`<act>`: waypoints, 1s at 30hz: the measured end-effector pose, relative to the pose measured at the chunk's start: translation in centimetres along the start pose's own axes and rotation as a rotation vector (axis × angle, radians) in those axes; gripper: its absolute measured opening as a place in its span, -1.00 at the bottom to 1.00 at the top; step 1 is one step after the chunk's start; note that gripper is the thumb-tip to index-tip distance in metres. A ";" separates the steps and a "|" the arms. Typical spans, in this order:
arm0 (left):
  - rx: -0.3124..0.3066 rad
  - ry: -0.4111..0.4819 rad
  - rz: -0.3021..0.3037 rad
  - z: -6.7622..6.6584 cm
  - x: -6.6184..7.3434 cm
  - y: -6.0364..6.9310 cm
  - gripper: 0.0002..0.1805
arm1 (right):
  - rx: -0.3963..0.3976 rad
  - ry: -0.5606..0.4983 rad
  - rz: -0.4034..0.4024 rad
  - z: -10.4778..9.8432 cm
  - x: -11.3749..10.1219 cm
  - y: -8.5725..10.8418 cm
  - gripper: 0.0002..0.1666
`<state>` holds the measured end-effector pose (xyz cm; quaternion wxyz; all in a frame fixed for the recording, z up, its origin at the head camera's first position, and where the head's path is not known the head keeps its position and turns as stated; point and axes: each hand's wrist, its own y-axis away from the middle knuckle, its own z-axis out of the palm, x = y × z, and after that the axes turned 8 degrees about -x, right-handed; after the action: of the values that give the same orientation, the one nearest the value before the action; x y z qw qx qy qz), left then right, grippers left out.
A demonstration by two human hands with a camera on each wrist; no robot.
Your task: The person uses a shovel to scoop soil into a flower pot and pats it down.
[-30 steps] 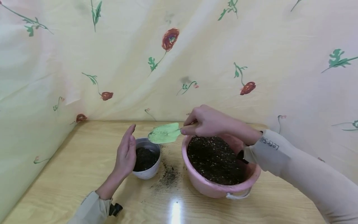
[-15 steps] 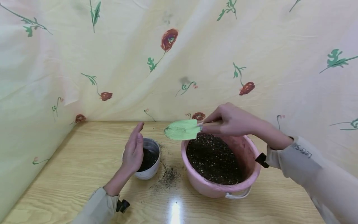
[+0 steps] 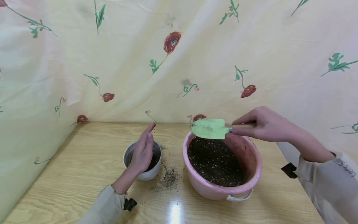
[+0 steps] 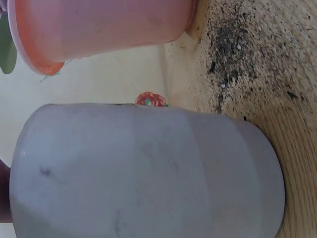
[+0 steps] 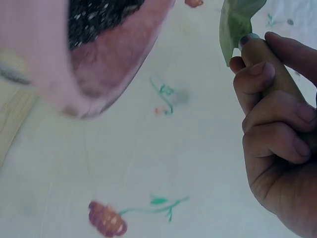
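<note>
Counter [image 3: 84, 161] with a pink tub [image 3: 207, 190] of soil [image 3: 215, 161] at right and a smaller, pale pot [image 3: 148, 176] at left.
The tub holds plenty; the pot has some soil in it and seems part-filled, so the work looks unfinished. The left hand [image 3: 142, 154], fingers straight, is at the pot; contact is unclear. The right hand [image 3: 269, 126] grasps a green trowel [image 3: 209, 128], nearly bare, above the tub's far rim. Spilled crumbs [image 3: 169, 179] lie between.

Pot [image 3: 149, 176] left of tub [image 3: 205, 189] on table [image 3: 78, 169]; spilled soil [image 3: 170, 179] between; trowel [image 3: 209, 128] above tub; cloth [image 3: 134, 71] behind.
</note>
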<state>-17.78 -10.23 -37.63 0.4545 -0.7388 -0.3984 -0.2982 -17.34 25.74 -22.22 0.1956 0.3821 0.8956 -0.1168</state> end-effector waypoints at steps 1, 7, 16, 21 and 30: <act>-0.001 -0.001 0.004 0.1 0.1 0.0 -0.51 | 0.007 0.000 0.007 -0.1 0.2 0.4 -0.85; -0.024 0.004 0.012 0.7 0.4 -0.2 -0.50 | 0.006 0.000 0.069 -0.2 1.3 2.2 -0.85; -0.052 0.008 0.041 1.9 0.9 -0.8 -0.49 | 0.030 0.017 0.083 0.4 2.6 4.1 -0.85; -0.074 0.043 0.016 2.7 1.5 -0.9 -0.49 | 0.029 0.027 0.085 0.8 3.0 4.5 -0.87; -0.127 0.066 0.000 4.6 2.7 -1.3 -0.50 | -0.055 0.069 0.028 1.8 3.5 4.5 -0.88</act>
<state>-17.19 -4.81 -36.73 0.4195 -0.7558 -0.3636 -0.3472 -15.85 30.41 -25.63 0.1765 0.3928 0.8993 -0.0763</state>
